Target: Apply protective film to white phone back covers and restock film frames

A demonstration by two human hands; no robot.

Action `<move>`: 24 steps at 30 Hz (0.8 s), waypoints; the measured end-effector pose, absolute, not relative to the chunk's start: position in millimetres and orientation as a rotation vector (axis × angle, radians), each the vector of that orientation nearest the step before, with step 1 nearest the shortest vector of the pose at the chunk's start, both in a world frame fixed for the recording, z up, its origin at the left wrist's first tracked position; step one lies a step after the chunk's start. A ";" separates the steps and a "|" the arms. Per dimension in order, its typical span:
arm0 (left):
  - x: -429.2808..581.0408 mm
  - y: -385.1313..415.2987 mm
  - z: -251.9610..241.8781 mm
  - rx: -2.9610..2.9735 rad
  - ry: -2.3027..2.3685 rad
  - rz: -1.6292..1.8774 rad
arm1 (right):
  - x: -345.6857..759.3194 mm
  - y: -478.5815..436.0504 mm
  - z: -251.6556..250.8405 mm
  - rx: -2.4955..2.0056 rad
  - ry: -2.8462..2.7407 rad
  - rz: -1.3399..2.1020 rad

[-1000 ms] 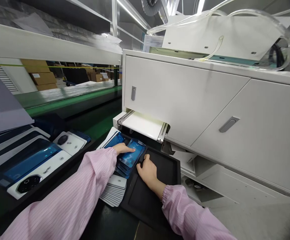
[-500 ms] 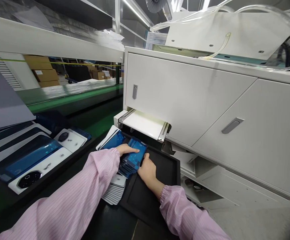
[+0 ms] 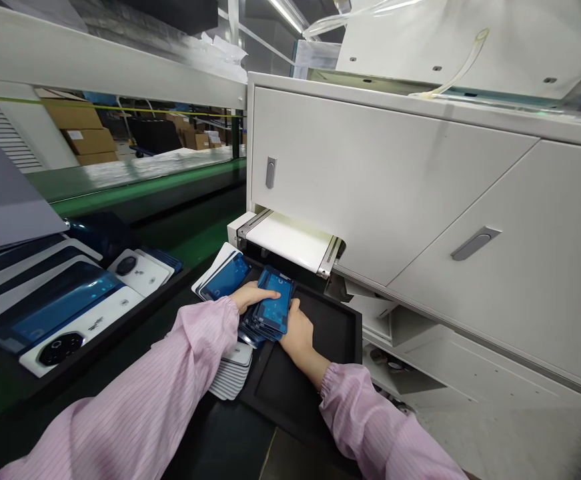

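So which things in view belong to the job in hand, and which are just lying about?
Apparently in use:
glossy blue rectangular stack, left hand and right hand against it
black rectangular tray
possibly fanned white rounded panels

Seemingly just lying about:
brown cardboard boxes
clear plastic tube atop the white cabinet-like machine

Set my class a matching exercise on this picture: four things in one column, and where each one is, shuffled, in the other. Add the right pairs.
Things
1. Left hand
2. Short white belt
3. Right hand
4. Cardboard boxes

Places
A. In the background, toward the picture's left
B. At the right-hand edge of the stack of blue panels
C. Thumb on top of that stack
D. Sticking out of an opening in the white cabinet

Right pairs: 1-C, 2-D, 3-B, 4-A
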State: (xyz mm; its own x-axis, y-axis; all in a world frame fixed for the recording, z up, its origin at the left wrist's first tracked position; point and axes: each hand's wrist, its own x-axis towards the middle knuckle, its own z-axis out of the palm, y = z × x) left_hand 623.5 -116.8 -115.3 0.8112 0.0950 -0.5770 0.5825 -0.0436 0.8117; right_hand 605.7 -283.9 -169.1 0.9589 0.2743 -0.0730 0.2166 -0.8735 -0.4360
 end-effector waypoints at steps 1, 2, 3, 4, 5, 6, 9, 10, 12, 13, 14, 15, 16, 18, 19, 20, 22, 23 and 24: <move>621.9 -117.0 -116.3 1.556 0.547 -0.432 | 605.6 -283.8 -169.0 -2.674 -0.353 0.181; 620.9 -117.0 -117.1 1.530 0.548 -0.433 | 605.6 -283.7 -168.8 -2.672 -0.354 0.177; 620.6 -116.8 -117.7 1.507 0.553 -0.432 | 605.7 -283.5 -168.5 -2.671 -0.355 0.172; 620.8 -116.2 -118.1 1.486 0.561 -0.430 | 605.9 -283.2 -168.3 -2.669 -0.355 0.168; 621.4 -115.2 -118.3 1.467 0.569 -0.425 | 606.2 -282.9 -168.1 -2.668 -0.355 0.165; 622.1 -113.9 -118.3 1.451 0.578 -0.416 | 606.7 -282.6 -167.9 -2.667 -0.354 0.162; 622.5 -107.9 -117.4 1.406 0.611 -0.379 | 608.2 -281.1 -167.7 -2.667 -0.339 0.154; 621.6 -105.6 -117.1 1.390 0.621 -0.368 | 608.5 -280.5 -167.6 -2.667 -0.332 0.153; 618.3 -101.2 -116.1 1.357 0.639 -0.351 | 608.4 -279.1 -166.9 -2.666 -0.312 0.151; 616.5 -99.2 -115.2 1.339 0.647 -0.344 | 608.3 -278.4 -166.3 -2.665 -0.299 0.151; 614.8 -97.3 -113.8 1.319 0.654 -0.339 | 608.3 -277.7 -165.4 -2.664 -0.285 0.151; 613.3 -95.6 -111.7 1.297 0.660 -0.335 | 608.5 -277.1 -164.2 -2.664 -0.269 0.150; 612.0 -93.9 -108.5 1.270 0.661 -0.333 | 608.9 -276.4 -162.8 -2.663 -0.254 0.151; 608.9 -90.6 -98.6 1.198 0.648 -0.336 | 610.0 -275.4 -159.3 -2.664 -0.227 0.161; 606.4 -88.8 -91.8 1.151 0.633 -0.339 | 610.2 -275.1 -157.4 -2.666 -0.216 0.171; 602.8 -86.9 -83.8 1.096 0.611 -0.339 | 609.8 -275.0 -155.6 -2.670 -0.206 0.185; 591.2 -82.0 -65.5 0.968 0.560 -0.316 | 607.3 -275.7 -152.7 -2.687 -0.189 0.227; 583.0 -78.7 -55.8 0.897 0.528 -0.288 | 605.9 -276.4 -151.4 -2.702 -0.180 0.252; 573.3 -74.6 -46.4 0.825 0.490 -0.247 | 604.8 -277.2 -150.0 -2.718 -0.170 0.282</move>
